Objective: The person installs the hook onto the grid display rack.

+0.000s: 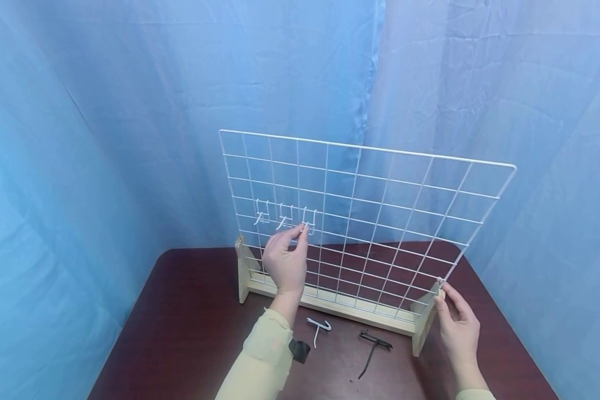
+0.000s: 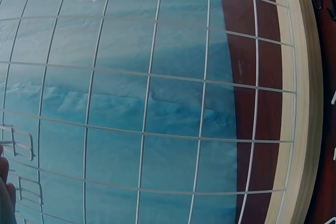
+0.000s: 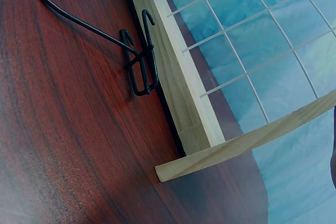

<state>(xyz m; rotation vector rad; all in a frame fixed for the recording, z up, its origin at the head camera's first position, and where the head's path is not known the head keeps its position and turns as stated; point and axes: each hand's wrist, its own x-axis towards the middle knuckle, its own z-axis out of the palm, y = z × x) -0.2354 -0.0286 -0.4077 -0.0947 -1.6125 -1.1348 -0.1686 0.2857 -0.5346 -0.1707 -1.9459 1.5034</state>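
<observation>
A white wire grid panel (image 1: pixel 375 149) stands tilted in a wooden stand (image 1: pixel 355 315). My left hand (image 1: pixel 286 264) pinches a white wire hook (image 1: pixel 314 220) that sits against the grid, thumb and forefinger at its prong. Two more white hooks hang in a row to its left, a middle one (image 1: pixel 292 213) and an outer one (image 1: pixel 268 210). At the left edge of the left wrist view, only part of the fingers (image 2: pixel 4 182) shows beside the hooks. My right hand (image 1: pixel 460 328) grips the top of the stand's right wooden upright (image 1: pixel 422 328) by the grid's side.
In front of the stand, a loose white hook (image 1: pixel 320 324) and a black hook (image 3: pixel 143 61) lie on the dark red-brown table (image 1: pixel 180 328). A wooden upright (image 1: pixel 243 272) holds the grid's left side. Blue curtains (image 1: pixel 130 111) surround the table.
</observation>
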